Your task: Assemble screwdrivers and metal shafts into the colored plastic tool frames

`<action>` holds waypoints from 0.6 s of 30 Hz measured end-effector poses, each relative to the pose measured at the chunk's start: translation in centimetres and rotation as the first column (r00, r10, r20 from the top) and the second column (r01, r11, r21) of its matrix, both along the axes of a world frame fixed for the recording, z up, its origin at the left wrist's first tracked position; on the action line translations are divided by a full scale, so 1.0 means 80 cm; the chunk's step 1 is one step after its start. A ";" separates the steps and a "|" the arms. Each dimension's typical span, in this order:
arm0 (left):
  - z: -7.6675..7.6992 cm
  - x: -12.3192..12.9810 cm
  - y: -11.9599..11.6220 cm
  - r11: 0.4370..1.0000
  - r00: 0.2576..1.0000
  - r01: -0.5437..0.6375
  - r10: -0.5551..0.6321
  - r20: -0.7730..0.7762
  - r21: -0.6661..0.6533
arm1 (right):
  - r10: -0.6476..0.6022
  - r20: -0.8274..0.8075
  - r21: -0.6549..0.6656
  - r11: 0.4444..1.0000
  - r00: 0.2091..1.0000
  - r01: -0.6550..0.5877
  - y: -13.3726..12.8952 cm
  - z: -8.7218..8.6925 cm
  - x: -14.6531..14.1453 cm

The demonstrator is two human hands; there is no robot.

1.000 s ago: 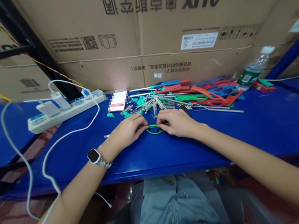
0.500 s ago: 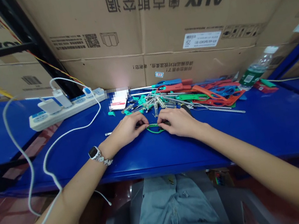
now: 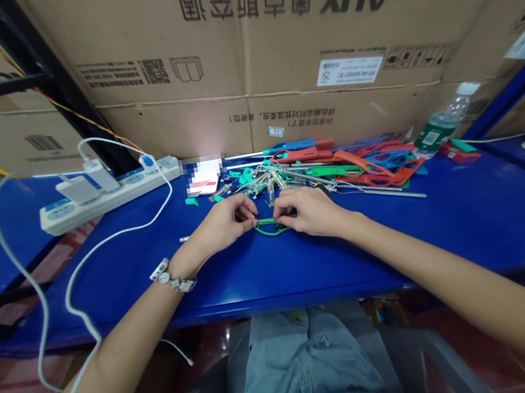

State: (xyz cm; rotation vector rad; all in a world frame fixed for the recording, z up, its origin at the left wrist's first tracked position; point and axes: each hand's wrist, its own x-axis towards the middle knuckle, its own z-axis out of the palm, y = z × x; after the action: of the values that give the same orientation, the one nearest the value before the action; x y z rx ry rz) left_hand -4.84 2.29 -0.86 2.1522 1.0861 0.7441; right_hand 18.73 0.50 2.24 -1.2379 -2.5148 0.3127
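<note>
Above the blue table (image 3: 346,270), my left hand (image 3: 232,221) pinches the left part of a thin metal rod with a green handle loop (image 3: 271,231). My right hand (image 3: 303,211) is closed on the same piece, a short gap to the right. The green loop hangs below the rod between my fingers. One rod end sticks out left of my left hand. Just beyond my hands lies a pile of small clear and teal parts (image 3: 267,179). Red, orange, green and blue handles (image 3: 364,168) with metal rods lie to its right.
A white power strip (image 3: 114,194) with plugged-in chargers stands at the left, and its white cable (image 3: 77,310) runs over my left forearm. A plastic bottle (image 3: 440,124) lies tilted at the right. Large cardboard boxes (image 3: 286,43) rise behind the table.
The whole view has shifted slightly. My left wrist has turned a little, so the watch face shows less. Both hands still hold the green-looped piece.
</note>
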 end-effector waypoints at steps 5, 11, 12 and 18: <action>0.007 -0.001 -0.024 0.885 0.950 0.184 -0.050 -0.307 0.427 | -0.010 0.024 0.021 1.000 1.000 0.010 0.001 0.000 0.000; 0.007 -0.005 -0.046 0.759 0.826 0.324 0.066 -0.561 0.565 | 0.001 0.030 0.047 0.999 1.000 -0.002 0.001 -0.003 0.001; 0.006 -0.006 -0.047 0.758 0.826 0.318 0.073 -0.559 0.569 | 0.027 0.028 0.063 0.998 0.999 -0.029 0.001 -0.004 0.003; 0.007 -0.006 -0.046 0.757 0.851 0.287 0.079 -0.519 0.587 | 0.223 0.154 0.241 0.936 0.963 -0.256 -0.005 -0.018 0.028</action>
State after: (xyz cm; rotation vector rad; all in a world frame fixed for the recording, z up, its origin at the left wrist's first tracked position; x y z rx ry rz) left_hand -5.36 -1.41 -0.34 3.1318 1.0269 0.5341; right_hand 20.94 0.11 0.83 -0.8753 -2.7110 -0.0427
